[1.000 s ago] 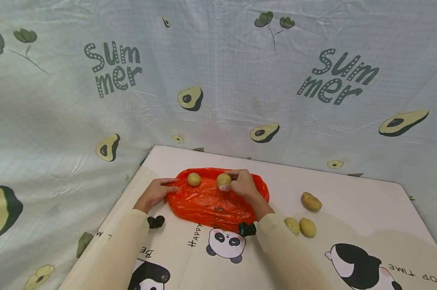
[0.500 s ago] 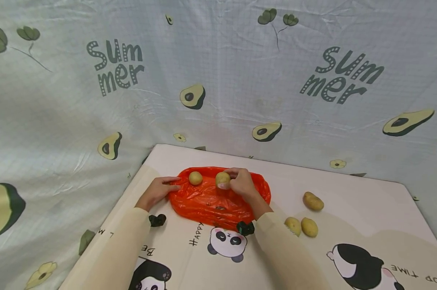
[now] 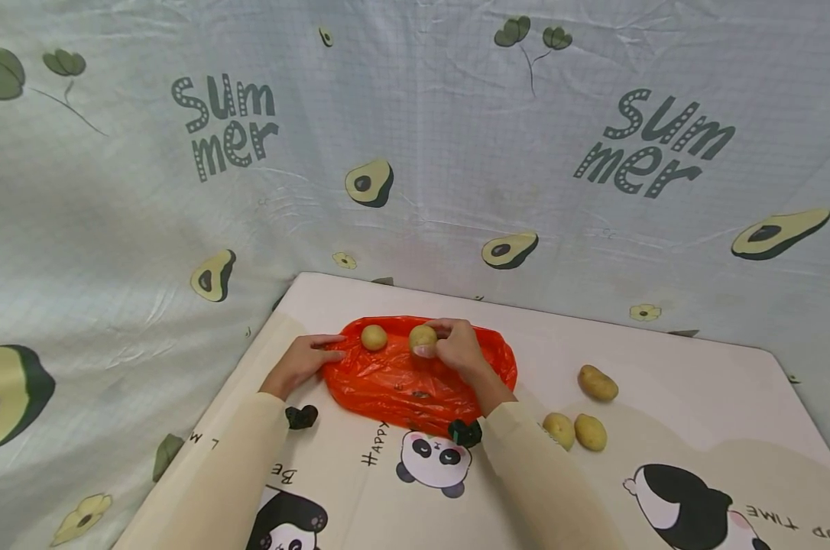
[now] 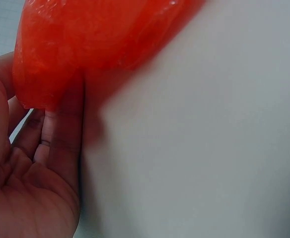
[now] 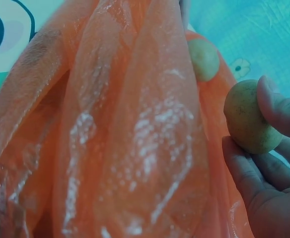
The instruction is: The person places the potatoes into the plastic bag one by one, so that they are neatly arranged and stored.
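A red plastic bag [image 3: 380,386] lies spread on the table, its side towards the back standing up as a rim. My left hand [image 3: 301,363] holds the bag's left end; in the left wrist view the red film [image 4: 85,39] runs between thumb and fingers. With thumb and fingertips my right hand [image 3: 465,351] grips a round potato [image 3: 423,338] above the bag. A second potato [image 3: 374,338] sits inside the bag near its back left. In the right wrist view the gripped potato [image 5: 249,116] shows between thumb and fingers, with bag folds beside it.
To the right on the table [image 3: 704,397] lie an oblong potato [image 3: 598,383] and two rounder potatoes, the nearer-left one [image 3: 559,430] beside the other [image 3: 590,432]. Dark wrist-mounted pieces sit at both cuffs. A printed cloth [image 3: 415,153] hangs behind and at the left.
The head view has shifted slightly, so the scene sits a little further right. Both hands keep their hold, and the gripped potato stays nearly in place above the bag.
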Demonstrator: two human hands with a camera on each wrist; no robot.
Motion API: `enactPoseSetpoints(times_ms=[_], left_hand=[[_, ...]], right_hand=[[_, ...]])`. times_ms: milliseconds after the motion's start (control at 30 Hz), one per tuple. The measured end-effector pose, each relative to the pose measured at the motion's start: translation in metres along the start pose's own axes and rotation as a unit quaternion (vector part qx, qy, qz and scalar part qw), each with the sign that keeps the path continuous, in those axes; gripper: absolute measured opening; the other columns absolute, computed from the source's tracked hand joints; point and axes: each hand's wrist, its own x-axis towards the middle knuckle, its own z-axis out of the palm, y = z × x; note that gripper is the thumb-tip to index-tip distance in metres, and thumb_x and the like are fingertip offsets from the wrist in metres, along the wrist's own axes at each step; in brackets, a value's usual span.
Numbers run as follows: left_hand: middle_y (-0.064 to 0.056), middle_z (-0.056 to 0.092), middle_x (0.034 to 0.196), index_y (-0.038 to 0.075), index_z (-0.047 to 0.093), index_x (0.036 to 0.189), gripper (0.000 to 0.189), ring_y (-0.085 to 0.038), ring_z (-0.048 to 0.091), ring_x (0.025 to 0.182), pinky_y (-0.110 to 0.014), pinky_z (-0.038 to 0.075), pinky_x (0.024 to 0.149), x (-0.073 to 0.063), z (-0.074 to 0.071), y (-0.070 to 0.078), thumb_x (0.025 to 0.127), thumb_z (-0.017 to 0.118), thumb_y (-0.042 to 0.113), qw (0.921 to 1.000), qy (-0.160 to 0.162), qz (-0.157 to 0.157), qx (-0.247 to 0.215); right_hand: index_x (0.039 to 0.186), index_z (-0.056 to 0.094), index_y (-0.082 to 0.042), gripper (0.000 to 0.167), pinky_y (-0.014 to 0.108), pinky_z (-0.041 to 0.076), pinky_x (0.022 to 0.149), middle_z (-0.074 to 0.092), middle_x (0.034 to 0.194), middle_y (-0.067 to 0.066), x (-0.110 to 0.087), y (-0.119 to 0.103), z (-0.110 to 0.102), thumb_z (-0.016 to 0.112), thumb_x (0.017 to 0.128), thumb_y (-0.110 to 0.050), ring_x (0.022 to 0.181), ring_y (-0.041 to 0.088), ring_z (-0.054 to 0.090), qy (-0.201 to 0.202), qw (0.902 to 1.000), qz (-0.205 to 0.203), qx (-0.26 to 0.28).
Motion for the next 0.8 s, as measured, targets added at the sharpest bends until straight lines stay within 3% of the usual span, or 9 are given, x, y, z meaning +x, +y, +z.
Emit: enactPoseSetpoints(times_ms=[433, 800], left_hand=[[-0.021, 0.054, 0.154, 0.008, 0.061, 0.145, 0.047, -0.037, 0.057, 0.134, -0.047, 0.052, 0.113, -0.0010, -0.0011, -0.0004, 0.101, 0.066, 0.022, 1.0000, -0.001, -0.004, -0.004], [-0.022, 0.056, 0.153, 0.007, 0.062, 0.145, 0.046, -0.036, 0.060, 0.129, -0.044, 0.056, 0.109, 0.0021, -0.0005, -0.0042, 0.101, 0.066, 0.021, 0.9999, 0.002, -0.006, -0.011]], right_hand=[[0.136, 0.069, -0.014, 0.054, 0.045, 0.060, 0.101, 0.070, 0.131, 0.008, -0.0036, -0.0022, 0.0075, 0.085, 0.085, -0.013, 0.113, 0.031, 0.065, 0.018, 0.9998, 0.013, -0.001], [0.133, 0.071, -0.013, 0.049, 0.046, 0.060, 0.101, 0.068, 0.132, 0.011, -0.0018, -0.0024, 0.0097, 0.084, 0.086, -0.011, 0.114, 0.032, 0.061, 0.013, 0.9999, 0.008, 0.003]])
